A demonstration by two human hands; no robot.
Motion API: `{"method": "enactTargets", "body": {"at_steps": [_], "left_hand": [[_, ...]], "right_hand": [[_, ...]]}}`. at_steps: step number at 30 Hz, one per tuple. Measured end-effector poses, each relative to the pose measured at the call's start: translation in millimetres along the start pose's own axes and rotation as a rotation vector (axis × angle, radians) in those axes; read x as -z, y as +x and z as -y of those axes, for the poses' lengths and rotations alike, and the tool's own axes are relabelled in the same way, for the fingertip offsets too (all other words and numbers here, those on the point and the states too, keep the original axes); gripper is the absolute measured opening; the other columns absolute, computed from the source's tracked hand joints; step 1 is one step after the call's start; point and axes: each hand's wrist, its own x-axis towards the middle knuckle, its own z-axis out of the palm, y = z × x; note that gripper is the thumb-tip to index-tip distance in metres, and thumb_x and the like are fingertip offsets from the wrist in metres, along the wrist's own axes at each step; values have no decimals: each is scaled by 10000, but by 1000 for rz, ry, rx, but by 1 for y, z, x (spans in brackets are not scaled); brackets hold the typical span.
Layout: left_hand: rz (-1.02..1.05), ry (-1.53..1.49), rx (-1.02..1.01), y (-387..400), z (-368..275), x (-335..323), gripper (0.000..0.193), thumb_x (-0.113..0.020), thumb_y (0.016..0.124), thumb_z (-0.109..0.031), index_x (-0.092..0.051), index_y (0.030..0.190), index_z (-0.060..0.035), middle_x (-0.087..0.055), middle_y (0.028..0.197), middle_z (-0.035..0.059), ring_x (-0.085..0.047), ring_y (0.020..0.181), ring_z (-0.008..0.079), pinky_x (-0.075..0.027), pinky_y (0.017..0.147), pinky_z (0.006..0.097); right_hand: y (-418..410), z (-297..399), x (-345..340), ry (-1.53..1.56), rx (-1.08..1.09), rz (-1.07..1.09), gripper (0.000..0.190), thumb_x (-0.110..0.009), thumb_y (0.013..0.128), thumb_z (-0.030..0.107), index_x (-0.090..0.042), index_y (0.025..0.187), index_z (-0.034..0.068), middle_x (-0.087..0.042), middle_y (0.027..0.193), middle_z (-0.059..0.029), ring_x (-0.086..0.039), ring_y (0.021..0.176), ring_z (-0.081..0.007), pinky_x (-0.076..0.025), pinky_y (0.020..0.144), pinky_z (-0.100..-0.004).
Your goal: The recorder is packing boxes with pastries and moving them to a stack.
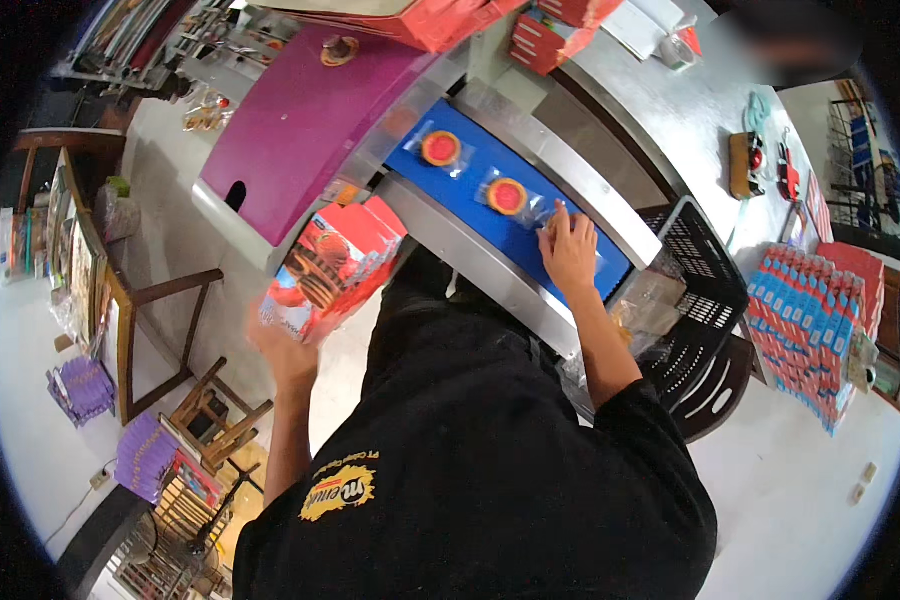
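Note:
My left hand (289,352) grips the lower end of a stack of red printed cartons (337,259), which look flat and fanned at the far end. Their printing shows chocolate-coloured biscuits. On a blue conveyor belt (457,202) lie two round biscuits with red centres, each in a clear wrapper: the farther biscuit (441,148) and the nearer biscuit (507,196). My right hand (572,251) is over the belt, just past the nearer one, fingers bent downward. Clear film shows beside its fingertips; whatever is under the palm is hidden, so I cannot tell if it holds anything.
Metal rails (450,232) flank the belt, beside a machine's magenta cover (307,127). A black plastic crate (709,300) with clear packets stands at the belt's end. Stacked red-and-blue cartons (806,322) are farther right. A steel table (675,112) holds a tape dispenser (746,165). Another person, blurred, is at upper right.

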Motion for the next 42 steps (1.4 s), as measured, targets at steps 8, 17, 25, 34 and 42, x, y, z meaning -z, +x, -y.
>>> {"method": "enactTargets", "body": {"at_steps": [8,17,25,34,42], "left_hand": [[88,498,-344,23,-18,-6,825,-753,809,-318,-374,1525,-162,-362,1416,212,-366,1285,406,-288,1063,573],[142,489,-345,34,-22,3,930,-773,784,-306,-288,1560,-144,-340,1425,234,-333,1301,421,-241,1093,561],[522,-80,-241,114,-91,78,661,-686,926,-302,-408,1481,-75,-492,1377,190,-514,1212,284,-407,1046,429],[-150,-122,-169,418,-154,164,458,-370,1077,-264,-450,1357,90,-558,1255,308,-597,1112,364,-485,792,459],[279,-186,-454,416,-195,121,371,-659,890,-153,-599,1203,37,-637,1138,281,-649,1075,327,-529,814,444]], "right_hand": [[-8,-5,0,-29,-25,-41,605,-697,858,244,-483,1417,153,-504,1252,-200,-500,1138,-381,-407,961,-488],[-69,-68,29,132,-226,-82,604,-682,808,137,-507,1386,109,-508,1190,-202,-494,1098,-396,-398,976,-503],[-69,-99,43,-70,217,129,603,-701,789,158,-553,1368,241,-540,1244,-136,-532,1170,-329,-431,988,-460],[-37,-42,31,-82,216,118,669,-751,789,310,-511,1408,225,-541,1212,-165,-550,1082,-350,-459,900,-456],[-5,-2,17,-102,213,48,704,-770,782,326,-499,1419,194,-553,1132,-149,-542,1054,-330,-453,897,-441]]}}
